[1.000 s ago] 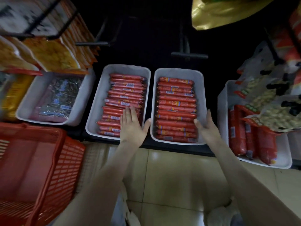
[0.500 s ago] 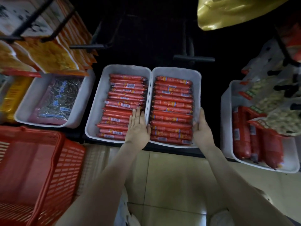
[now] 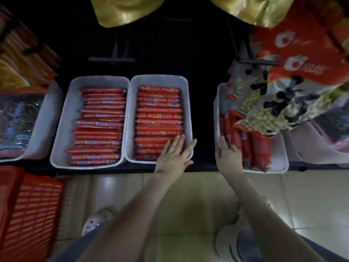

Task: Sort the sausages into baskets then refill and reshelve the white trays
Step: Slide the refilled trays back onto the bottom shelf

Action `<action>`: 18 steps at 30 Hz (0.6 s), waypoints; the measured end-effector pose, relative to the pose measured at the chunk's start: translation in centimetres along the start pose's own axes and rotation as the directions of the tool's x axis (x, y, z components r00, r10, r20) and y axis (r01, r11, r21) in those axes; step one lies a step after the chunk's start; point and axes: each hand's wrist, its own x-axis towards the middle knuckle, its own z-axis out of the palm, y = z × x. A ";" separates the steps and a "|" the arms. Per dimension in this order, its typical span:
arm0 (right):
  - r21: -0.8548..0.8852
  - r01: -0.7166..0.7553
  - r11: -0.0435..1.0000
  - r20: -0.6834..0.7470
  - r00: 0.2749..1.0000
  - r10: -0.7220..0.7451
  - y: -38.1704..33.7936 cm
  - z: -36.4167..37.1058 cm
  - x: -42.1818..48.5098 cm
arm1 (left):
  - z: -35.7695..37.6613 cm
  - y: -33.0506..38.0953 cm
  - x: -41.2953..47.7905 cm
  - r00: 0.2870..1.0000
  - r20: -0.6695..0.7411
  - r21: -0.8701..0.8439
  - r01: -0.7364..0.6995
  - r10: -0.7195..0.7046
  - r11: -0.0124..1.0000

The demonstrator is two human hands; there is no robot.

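Nearest, a red basket (image 3: 28, 205) stands on the floor at the left. Beyond it, the left hand (image 3: 174, 154) lies flat, fingers spread, on the near right corner of a white tray (image 3: 187, 103) full of sausages (image 3: 158, 114), which touches a second full tray (image 3: 64, 129). The blurred right hand (image 3: 229, 155) rests on the left rim of a third tray (image 3: 279, 157); whether it grips is unclear.
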 end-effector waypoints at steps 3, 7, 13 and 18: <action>0.101 -0.002 0.995 -0.001 1.000 0.002 0.1 0.3 -0.2 | 0.2 0.2 0.2 1.000 0.011 0.036 -0.010 0.010 0.999; 0.167 0.006 0.986 -0.007 1.000 -0.005 0.4 0.4 0.1 | 0.3 0.2 0.2 1.000 0.027 0.036 0.002 -0.003 0.999; 0.225 0.050 0.973 -0.011 0.999 -0.048 -1.4 1.2 -0.5 | 0.4 -0.1 0.0 0.999 0.030 0.010 -0.016 0.015 1.000; 0.294 0.020 0.955 0.035 0.999 -0.032 -3.7 1.8 0.1 | 0.3 -0.3 -0.1 0.999 0.033 -0.005 -0.019 0.019 1.000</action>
